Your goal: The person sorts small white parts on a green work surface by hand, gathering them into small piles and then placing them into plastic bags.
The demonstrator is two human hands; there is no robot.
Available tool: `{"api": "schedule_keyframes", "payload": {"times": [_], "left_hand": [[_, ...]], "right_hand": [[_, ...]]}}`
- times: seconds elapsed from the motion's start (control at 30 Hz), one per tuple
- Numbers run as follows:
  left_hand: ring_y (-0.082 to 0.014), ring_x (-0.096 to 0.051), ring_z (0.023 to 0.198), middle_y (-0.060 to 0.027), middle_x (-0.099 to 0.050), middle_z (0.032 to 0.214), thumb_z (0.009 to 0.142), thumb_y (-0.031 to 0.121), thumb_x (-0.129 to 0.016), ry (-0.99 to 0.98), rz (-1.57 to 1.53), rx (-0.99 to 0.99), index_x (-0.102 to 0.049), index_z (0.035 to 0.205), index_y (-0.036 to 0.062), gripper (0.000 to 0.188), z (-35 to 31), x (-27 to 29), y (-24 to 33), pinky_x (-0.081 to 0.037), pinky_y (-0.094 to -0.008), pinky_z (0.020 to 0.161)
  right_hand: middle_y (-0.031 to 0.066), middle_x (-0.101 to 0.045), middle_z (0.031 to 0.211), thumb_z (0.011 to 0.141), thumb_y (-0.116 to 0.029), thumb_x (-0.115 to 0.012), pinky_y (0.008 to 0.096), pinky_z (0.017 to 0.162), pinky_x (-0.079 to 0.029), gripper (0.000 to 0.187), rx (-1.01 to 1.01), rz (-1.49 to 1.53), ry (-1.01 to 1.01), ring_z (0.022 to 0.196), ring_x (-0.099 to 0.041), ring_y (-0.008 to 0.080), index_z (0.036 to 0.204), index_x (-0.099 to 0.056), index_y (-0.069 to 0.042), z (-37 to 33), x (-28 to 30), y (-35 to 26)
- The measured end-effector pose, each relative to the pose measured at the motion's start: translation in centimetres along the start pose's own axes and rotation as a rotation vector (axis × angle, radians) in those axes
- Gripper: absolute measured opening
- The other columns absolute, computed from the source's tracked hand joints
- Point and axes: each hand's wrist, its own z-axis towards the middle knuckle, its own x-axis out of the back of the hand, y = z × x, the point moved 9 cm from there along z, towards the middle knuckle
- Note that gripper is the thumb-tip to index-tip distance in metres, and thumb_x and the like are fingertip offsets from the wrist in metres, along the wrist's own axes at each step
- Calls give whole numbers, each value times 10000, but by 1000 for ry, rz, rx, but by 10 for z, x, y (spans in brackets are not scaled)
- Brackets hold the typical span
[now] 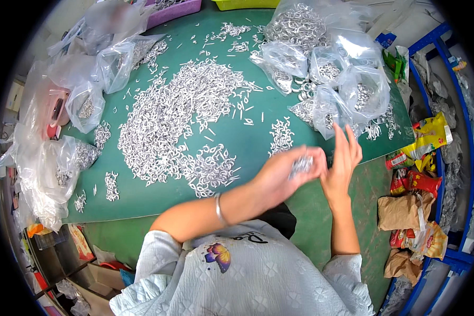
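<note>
Along the near right edge of the green worktop (142, 203), a clump of small silver pieces (302, 166) sits in the curled grip of the left hand (283, 169), just left of the right hand (340, 167), whose straight fingers (340, 141) seem empty.

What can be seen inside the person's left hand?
A blurred clump of small silvery pieces shows in the left hand. Anything deeper in its grip is covered, so the full amount cannot be told.
</note>
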Motion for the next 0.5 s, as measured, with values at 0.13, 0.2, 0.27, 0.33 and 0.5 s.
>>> {"api": "schedule_keyframes", "payload": {"times": [0.13, 0.2, 0.27, 0.33, 0.5], "left_hand": [[-278, -588, 1077, -199, -545, 1163, 990, 83, -425, 19, 42, -148, -524, 1140, -119, 271, 47, -43, 50, -518, -391, 995], [-317, -569, 1109, -223, -535, 1162, 983, 73, -395, 66, 65, -138, -496, 1154, -130, 284, 60, -50, 60, -525, -407, 988], [-339, -561, 1118, -234, -526, 1170, 984, 73, -383, 114, 64, -100, -482, 1160, -140, 294, 71, -54, 65, -526, -411, 989], [-378, -550, 1123, -258, -501, 1194, 979, 65, -356, 161, 57, -95, -440, 1154, -122, 270, 77, -55, 68, -523, -459, 990], [-356, -565, 1036, -231, -496, 1124, 948, 42, -371, 291, 213, -121, -400, 1116, -73, 205, 90, -42, 71, -543, -464, 878]], "right_hand": [[144, -530, 1282, 798, -206, -713, 513, 1006, -277, 592, -31, -200, -122, 1266, -434, 324, 1298, -497, 24, 20, -20, 2], [127, -552, 1230, 780, -229, -731, 517, 973, -299, 568, -123, -200, -242, 1182, -469, 310, 1250, -528, 16, 24, -37, 5], [134, -595, 1156, 784, -170, -687, 521, 952, -313, 375, -125, -196, -250, 1126, -485, 298, 1108, -625, 9, 36, -41, 5], [144, -612, 1132, 783, -127, -655, 522, 955, -316, 288, -64, -239, -209, 1126, -487, 299, 1037, -665, 8, 42, -47, 5], [165, -593, 1188, 773, -68, -612, 577, 1020, -280, 294, 19, -179, -206, 1215, -471, 350, 1052, -702, -55, 34, -55, 7]]}}
